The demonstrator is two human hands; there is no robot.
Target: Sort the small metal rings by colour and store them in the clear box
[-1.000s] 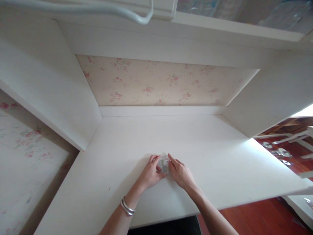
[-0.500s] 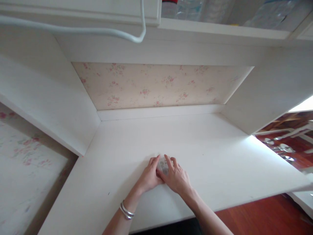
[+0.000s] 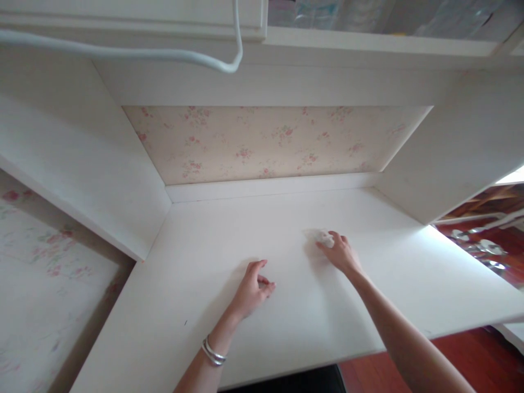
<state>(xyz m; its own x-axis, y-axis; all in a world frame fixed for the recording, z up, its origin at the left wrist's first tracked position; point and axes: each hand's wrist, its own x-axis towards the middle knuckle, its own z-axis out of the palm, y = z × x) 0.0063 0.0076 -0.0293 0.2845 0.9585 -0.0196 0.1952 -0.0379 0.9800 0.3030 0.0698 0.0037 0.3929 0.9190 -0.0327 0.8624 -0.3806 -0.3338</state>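
Note:
My right hand is out over the middle right of the white desktop, its fingers closed around a small whitish, partly see-through object. Fingers hide part of that object, and its exact kind cannot be made out. My left hand rests near the middle of the desk with thumb and fingers apart and nothing between them. A silver bangle circles the left wrist.
The white desktop has side panels left and right and a flowered wall behind. A white cable hangs across the upper left. Overhead, a shelf holds clear plastic items. A small dark mark shows at the left.
Both hands were together around the small object. My right hand has carried it away to the right and farther back; my left hand has let go and stayed in place.

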